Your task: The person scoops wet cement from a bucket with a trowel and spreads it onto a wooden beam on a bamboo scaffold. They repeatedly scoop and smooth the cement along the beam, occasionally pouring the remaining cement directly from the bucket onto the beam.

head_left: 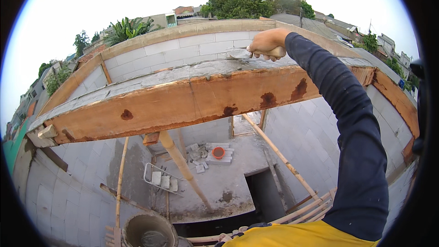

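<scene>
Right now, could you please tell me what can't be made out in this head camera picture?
In the head view:
- Middle of the trowel's handle: hidden by the right hand's fingers.
- Base of the large grey bucket: cut off by the lower edge.
- Bottom of the floor opening: lost in darkness.
- Contents of the orange-red bucket: too small to identify.

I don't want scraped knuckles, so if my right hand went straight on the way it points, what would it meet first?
Past the trowel in your right hand, probably the grey mortar atop the beam; depth is unclear, so perhaps the pale block wall behind.
</scene>
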The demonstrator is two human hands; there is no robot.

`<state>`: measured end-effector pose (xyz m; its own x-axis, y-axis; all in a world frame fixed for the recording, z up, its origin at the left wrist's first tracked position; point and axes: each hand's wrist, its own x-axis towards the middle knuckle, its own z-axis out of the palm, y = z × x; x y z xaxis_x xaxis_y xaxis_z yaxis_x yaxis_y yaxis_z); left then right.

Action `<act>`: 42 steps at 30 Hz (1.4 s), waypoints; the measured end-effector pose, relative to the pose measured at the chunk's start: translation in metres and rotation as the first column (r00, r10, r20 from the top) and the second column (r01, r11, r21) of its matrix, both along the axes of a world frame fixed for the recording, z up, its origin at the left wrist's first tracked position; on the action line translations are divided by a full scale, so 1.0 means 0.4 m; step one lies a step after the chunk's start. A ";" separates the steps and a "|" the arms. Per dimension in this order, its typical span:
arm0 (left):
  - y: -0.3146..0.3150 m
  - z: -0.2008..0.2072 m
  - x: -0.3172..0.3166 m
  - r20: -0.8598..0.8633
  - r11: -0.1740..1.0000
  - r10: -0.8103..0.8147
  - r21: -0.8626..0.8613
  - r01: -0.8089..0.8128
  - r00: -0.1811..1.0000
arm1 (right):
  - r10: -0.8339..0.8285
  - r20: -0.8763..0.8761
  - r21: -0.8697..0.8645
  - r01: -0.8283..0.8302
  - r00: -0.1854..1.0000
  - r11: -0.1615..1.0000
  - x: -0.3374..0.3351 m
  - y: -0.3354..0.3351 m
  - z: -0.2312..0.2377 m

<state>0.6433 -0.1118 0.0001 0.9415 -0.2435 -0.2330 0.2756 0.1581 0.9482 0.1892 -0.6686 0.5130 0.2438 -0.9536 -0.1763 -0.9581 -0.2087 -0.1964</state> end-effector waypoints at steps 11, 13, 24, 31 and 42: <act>-0.107 0.038 -0.046 -0.133 0.980 -0.064 -0.196 0.038 0.989 | 0.442 0.140 0.123 -0.458 0.886 0.880 0.429 -0.004 -0.043; -0.083 0.052 -0.070 -0.082 0.980 -0.057 -0.192 0.040 0.995 | 0.562 -0.069 -0.068 -0.566 0.824 0.822 0.344 -0.028 -0.046; -0.040 0.167 -0.135 -0.009 0.985 0.088 -0.147 -0.088 0.996 | 0.503 0.038 -0.105 -0.497 0.863 0.861 0.370 0.007 -0.021; -0.046 0.153 -0.064 -0.205 0.969 0.061 -0.224 -0.108 0.977 | 0.390 -0.486 -0.166 -0.521 0.782 0.837 0.443 -0.001 -0.046; 0.081 0.001 0.257 -0.143 0.980 0.109 -0.150 -0.131 0.984 | 0.276 0.106 0.154 -0.290 0.955 0.945 0.682 0.136 -0.021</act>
<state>0.7463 -0.0793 0.0004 0.9293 -0.1745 -0.3256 0.3673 0.3431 0.8645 0.4620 -0.6142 0.5048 0.5195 -0.8022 -0.2943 -0.8435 -0.4265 -0.3264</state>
